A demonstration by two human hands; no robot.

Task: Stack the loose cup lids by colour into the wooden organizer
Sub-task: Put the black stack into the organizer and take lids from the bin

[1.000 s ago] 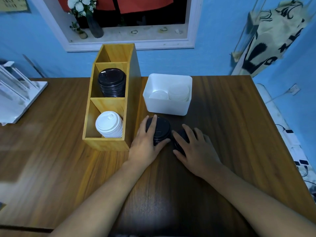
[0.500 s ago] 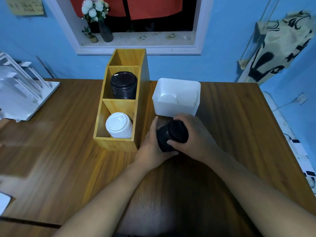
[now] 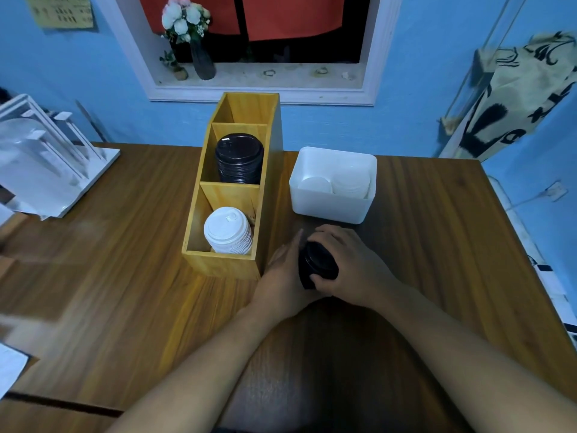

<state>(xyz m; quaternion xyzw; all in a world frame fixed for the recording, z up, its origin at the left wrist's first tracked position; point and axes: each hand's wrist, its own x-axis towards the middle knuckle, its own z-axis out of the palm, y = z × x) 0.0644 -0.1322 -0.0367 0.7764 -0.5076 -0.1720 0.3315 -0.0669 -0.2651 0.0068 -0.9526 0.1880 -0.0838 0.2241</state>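
Note:
A small stack of black lids [image 3: 317, 265] sits on the wooden table just right of the wooden organizer [image 3: 224, 264]. My left hand [image 3: 281, 279] cups its left side and my right hand [image 3: 352, 264] wraps over its top and right side, so both hands hold it. The organizer's middle compartment has a tall stack of black lids [image 3: 239, 157]. Its near compartment has a stack of white lids [image 3: 228, 230]. Its far compartment looks empty.
A white plastic bin [image 3: 331, 204] with loose white lids stands right behind my hands. A white rack [image 3: 46, 160] occupies the table's far left. A paper corner [image 3: 9, 367] lies at the near left edge. The blue wall and window sill run behind.
Two separate black stacks, one under each hand, have become one stack held between both hands. The camera view has shifted so the organizer sits further right.

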